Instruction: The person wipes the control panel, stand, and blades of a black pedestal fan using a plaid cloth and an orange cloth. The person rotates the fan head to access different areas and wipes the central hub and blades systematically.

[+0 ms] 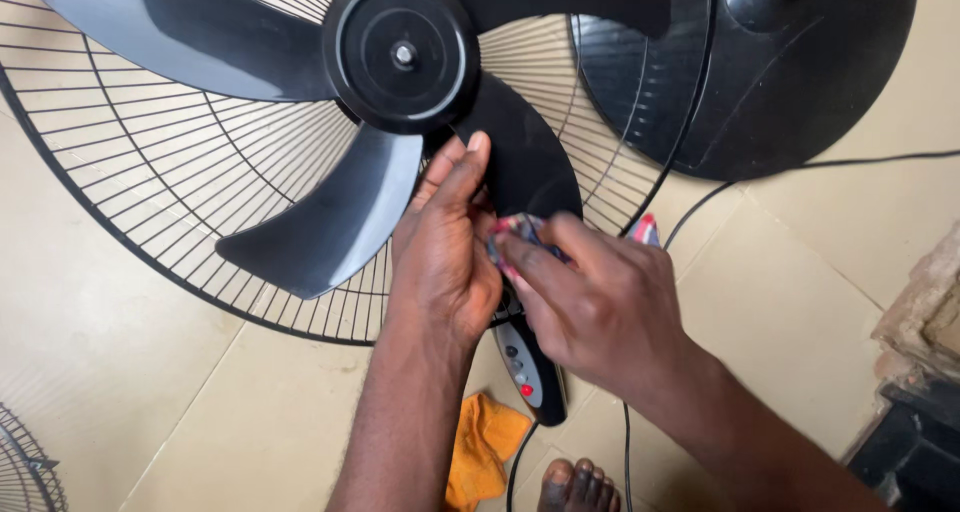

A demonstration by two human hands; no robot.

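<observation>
The left hand grips the edge of the lower fan blade, fingers curled behind, thumb on its face. The right hand is closed on a multicoloured cloth, pressing it to the same blade just beside the left hand. The blades meet at a round hub over a wire grille. Below the hands sit a control panel and an orange rag on the tiled floor.
</observation>
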